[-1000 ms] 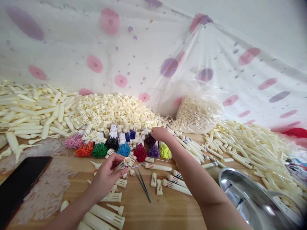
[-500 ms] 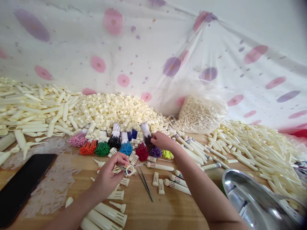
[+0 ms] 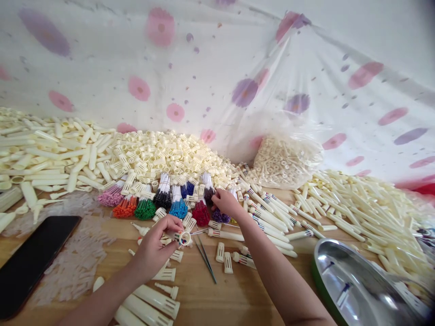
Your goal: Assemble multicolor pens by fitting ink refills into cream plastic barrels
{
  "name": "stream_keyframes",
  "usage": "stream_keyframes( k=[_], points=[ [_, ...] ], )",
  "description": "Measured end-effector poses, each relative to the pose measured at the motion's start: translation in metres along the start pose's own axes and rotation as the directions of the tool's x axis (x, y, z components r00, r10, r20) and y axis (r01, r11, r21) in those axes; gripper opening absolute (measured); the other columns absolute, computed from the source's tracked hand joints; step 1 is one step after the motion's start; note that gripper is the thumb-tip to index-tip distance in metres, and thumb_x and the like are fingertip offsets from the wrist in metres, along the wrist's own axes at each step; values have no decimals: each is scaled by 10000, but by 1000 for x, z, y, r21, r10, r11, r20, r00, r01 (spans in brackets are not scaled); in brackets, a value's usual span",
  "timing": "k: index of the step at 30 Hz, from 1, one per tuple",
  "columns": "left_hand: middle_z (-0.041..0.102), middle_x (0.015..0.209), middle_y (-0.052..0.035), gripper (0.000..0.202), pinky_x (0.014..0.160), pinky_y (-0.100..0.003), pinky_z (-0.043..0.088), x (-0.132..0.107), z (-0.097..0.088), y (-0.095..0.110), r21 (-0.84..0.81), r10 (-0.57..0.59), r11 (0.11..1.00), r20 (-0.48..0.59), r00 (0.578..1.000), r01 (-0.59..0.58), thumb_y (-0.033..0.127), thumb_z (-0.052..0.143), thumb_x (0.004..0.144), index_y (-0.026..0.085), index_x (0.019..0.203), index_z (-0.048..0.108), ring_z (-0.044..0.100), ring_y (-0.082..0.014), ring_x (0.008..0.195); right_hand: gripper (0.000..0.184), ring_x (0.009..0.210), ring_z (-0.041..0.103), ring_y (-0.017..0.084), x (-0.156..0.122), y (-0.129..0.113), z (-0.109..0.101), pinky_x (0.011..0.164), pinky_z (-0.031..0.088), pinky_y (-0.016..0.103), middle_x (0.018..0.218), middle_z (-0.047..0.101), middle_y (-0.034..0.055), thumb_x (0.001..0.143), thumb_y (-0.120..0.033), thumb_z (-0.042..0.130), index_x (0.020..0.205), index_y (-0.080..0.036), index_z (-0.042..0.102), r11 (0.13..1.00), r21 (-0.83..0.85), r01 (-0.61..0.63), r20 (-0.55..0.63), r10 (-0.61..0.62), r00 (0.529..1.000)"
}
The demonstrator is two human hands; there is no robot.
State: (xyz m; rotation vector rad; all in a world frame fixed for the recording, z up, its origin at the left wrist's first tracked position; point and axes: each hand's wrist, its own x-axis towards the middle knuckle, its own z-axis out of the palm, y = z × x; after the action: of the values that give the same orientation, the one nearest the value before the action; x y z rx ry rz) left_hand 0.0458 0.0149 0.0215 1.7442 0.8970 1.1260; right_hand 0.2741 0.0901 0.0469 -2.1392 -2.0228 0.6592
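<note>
My left hand [image 3: 162, 241] grips a short cream slotted pen sleeve [image 3: 185, 238], its round open end turned towards me and several coloured tips inside. My right hand [image 3: 224, 202] is closed at the edge of a bundle of dark-tipped pen refills [image 3: 208, 186], just above the purple refills [image 3: 220, 215]. Its fingertips are partly hidden, so I cannot make out what is between them. More bundles lie in a row to the left: crimson refills [image 3: 200, 213], light blue refills [image 3: 178, 208], black refills [image 3: 163, 194], green refills [image 3: 144, 208], orange refills [image 3: 125, 206] and pink refills [image 3: 110, 195].
Tweezers [image 3: 205, 260] lie between my arms. Behind the refills rises a heap of cream sleeves [image 3: 170, 151]. Pen barrels [image 3: 346, 217] pile up at right, beside a metal bowl [image 3: 360, 290]. A phone [image 3: 37, 262] rests at left; a plastic bag of small parts [image 3: 283, 160] stands behind.
My right hand has shifted slightly left and down along the refill bundles, and its forearm now covers most of the yellow refills. My left hand keeps its hold on the sleeve, almost unmoved.
</note>
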Motion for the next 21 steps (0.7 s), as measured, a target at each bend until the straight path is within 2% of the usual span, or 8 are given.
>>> stream_keyframes(
  k=[2,5,7,10,14,17,19,21],
  points=[
    [549,841,-7,182,721,-252,429,0,0,1,-3,-14,1000,-5,1000,14,53,541,716,212,771,470,555,-141,792,116,449,541,95,0,5,0,471,352,194,598,647,-1,801,-165,424,736,-165,521,999,36,20,29,-21,999],
    [561,840,-6,178,719,-248,440,1,1,2,-26,-25,999,-9,1000,25,57,551,705,210,767,485,558,-137,783,161,488,548,108,-7,6,-6,468,339,189,510,594,-10,752,-163,487,592,-172,485,996,54,66,39,-68,997],
    [568,842,-5,177,718,-242,448,1,1,1,-43,-33,999,-11,999,33,58,555,700,210,769,498,563,-134,785,174,574,571,124,-17,4,-14,505,347,195,569,612,8,733,-155,513,565,-172,475,994,49,99,-1,-99,995],
    [587,860,-14,136,733,-244,462,1,0,0,-66,-78,995,-14,997,76,108,590,706,207,780,532,575,-145,821,158,670,583,136,-39,-3,-26,563,364,211,709,644,29,799,-209,483,644,-178,491,989,53,136,-107,-129,986],
    [624,896,-36,182,764,-268,475,2,-1,0,-75,-153,986,-27,988,151,244,645,716,195,883,590,589,-175,858,158,537,571,104,-64,-5,-37,543,407,209,635,634,-18,865,-287,431,751,-202,499,922,293,254,-195,-203,960],
    [643,787,-34,221,672,-263,491,4,-3,5,-76,-196,977,38,980,198,339,579,782,178,930,608,597,-166,726,188,489,536,101,-70,4,-39,514,425,216,576,595,-20,839,-327,490,719,-193,541,871,379,313,-307,-201,930],
    [626,676,-16,260,591,-250,486,5,-3,10,-83,-229,968,100,968,238,385,507,828,169,921,617,575,-146,611,190,485,526,105,-71,14,-39,490,431,221,570,587,-13,812,-352,533,730,-185,571,834,440,333,-383,-161,909],
    [625,667,-14,319,531,-240,475,7,-3,13,-104,-265,956,105,958,276,433,483,832,166,947,614,558,-135,561,187,494,529,111,-73,24,-41,466,431,222,574,585,-6,783,-362,571,751,-179,586,791,506,344,-440,-106,892]
  ],
)
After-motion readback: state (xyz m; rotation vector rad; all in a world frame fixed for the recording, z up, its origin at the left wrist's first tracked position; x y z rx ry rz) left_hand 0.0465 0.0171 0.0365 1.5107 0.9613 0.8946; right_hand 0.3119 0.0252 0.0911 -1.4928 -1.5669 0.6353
